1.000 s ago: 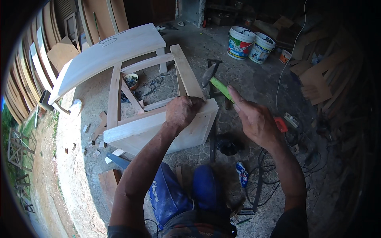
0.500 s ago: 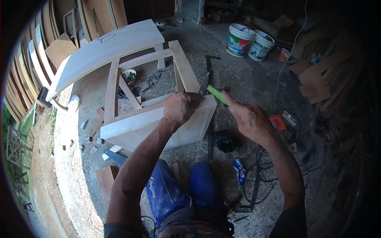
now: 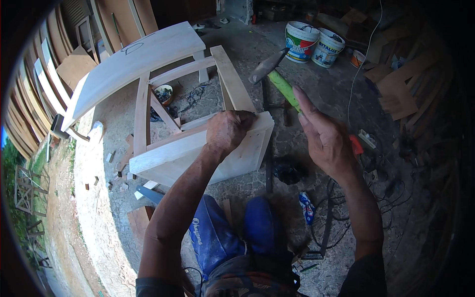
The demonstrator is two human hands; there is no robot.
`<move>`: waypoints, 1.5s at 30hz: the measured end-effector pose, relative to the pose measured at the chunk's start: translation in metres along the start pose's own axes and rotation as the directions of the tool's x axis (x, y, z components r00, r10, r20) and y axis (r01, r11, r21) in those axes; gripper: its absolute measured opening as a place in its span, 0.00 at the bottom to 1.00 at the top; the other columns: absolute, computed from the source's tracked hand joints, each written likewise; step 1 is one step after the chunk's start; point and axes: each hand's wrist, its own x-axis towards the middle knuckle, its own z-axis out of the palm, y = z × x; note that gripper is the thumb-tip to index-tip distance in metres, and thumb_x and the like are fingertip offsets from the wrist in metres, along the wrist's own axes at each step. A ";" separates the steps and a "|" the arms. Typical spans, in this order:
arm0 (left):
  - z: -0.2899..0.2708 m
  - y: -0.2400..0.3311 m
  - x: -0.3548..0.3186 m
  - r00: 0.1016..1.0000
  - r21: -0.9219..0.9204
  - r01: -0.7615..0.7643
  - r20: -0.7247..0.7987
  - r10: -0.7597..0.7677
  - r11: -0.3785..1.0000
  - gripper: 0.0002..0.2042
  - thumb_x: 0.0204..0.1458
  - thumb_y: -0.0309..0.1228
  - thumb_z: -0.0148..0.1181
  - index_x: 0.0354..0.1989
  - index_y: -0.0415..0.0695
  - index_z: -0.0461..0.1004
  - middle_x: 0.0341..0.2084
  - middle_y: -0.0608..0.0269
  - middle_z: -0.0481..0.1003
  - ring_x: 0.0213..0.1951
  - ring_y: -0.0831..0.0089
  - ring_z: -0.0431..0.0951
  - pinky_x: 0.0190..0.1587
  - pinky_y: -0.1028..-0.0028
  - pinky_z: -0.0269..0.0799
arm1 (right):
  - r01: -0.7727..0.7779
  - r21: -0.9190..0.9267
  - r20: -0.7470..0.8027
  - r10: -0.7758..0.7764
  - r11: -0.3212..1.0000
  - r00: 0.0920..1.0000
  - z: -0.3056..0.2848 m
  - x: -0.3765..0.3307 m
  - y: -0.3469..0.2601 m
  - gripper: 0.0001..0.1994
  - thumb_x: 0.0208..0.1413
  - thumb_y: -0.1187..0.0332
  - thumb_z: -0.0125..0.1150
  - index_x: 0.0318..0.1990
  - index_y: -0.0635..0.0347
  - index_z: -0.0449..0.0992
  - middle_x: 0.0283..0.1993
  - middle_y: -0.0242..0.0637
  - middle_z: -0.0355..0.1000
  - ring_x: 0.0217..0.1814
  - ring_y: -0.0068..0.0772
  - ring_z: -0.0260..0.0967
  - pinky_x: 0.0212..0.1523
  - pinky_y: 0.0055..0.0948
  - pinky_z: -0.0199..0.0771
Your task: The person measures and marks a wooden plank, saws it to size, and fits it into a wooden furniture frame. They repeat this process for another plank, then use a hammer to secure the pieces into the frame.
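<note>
A pale unfinished wooden frame (image 3: 148, 101) with a curved top panel (image 3: 133, 57) lies on its side on the concrete floor. My left hand (image 3: 228, 129) is closed on the upper corner of its near flat panel (image 3: 173, 161), where it meets a long upright board (image 3: 231, 79). My right hand (image 3: 324, 136) is raised to the right of that corner and grips a hammer with a green handle (image 3: 286, 89). The dark hammer head (image 3: 264, 67) is lifted above the board, apart from the wood.
Two white plastic buckets (image 3: 312, 42) stand at the back right. Stacked boards (image 3: 42, 84) line the left side, wood offcuts (image 3: 396, 84) lie at the right. Cables and small tools (image 3: 366, 143) litter the floor near my knees (image 3: 232, 232). Small wood scraps (image 3: 118, 163) lie left of the frame.
My right hand has swung the hammer upward and back, so its head now stands high above the board. My left hand has stayed on the panel's corner.
</note>
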 end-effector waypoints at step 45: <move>-0.020 -0.036 -0.003 0.903 0.267 -0.419 0.027 0.428 0.868 0.19 0.40 0.38 0.72 0.42 0.47 0.82 0.24 0.54 0.73 0.29 0.55 0.77 0.34 0.59 0.75 | -0.070 -0.313 0.749 0.292 0.947 0.594 0.065 0.076 0.073 0.29 0.40 0.62 0.80 0.52 0.57 0.75 0.55 0.38 0.63 0.60 0.42 0.68 0.56 0.43 0.71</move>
